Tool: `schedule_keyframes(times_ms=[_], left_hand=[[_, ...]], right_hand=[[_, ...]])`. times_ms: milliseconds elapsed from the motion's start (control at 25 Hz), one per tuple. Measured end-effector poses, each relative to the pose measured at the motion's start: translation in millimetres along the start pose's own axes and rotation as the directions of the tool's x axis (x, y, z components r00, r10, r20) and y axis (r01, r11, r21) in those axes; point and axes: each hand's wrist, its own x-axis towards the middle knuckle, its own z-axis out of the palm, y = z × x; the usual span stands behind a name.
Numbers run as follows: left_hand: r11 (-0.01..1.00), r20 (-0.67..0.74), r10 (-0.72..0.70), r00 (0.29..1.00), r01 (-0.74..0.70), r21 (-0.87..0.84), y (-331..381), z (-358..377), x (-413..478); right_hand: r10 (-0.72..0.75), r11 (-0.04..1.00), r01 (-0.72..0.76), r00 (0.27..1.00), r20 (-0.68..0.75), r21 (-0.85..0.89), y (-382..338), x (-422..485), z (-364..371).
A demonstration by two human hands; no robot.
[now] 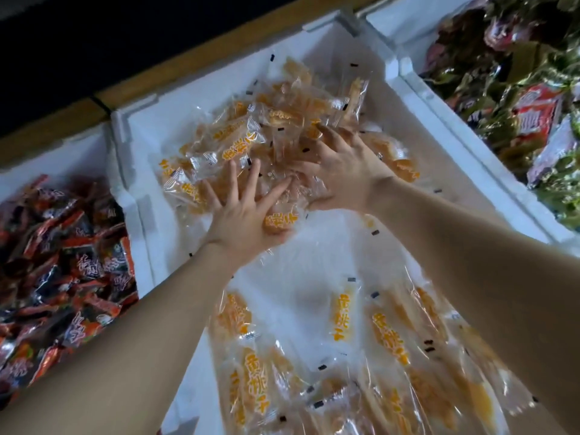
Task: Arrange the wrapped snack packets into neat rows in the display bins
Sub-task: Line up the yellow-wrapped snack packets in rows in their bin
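The left hand (248, 211) and right hand (345, 174) lay flat with fingers splayed, gripping nothing. They pressed on a heap of clear orange packets (232, 136) at 12 o'clock in the middle white bin (138, 215). The heap pointed every way and was too jumbled to count. At 6 o'clock, roughly six nearer packets (389, 337) lay side by side, long axes running 12 to 6.

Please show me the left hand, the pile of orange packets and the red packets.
left hand (248, 215): head view, back of the hand.
pile of orange packets (232, 136): head view, a labelled packet in the pile's left part.
red packets (72, 246): head view, middle of the heap.
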Motion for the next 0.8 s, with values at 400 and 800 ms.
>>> schedule_keyframes(times_ms=[400, 800], left_hand=[[0.96, 0.174, 0.173, 0.969, -0.127, -0.249, 62.4, -67.3, -53.3], [0.94, -0.124, 0.315, 0.941, -0.327, -0.101, 163.9, -17.7, -74.2]], right_hand=[[0.294, 0.873, -0.305, 0.952, 0.088, 0.38, -1.1, -162.3, -40.4], [0.206, 0.928, -0.229, 0.973, 0.106, 0.295, -2.0, -197.6, 9.3]])
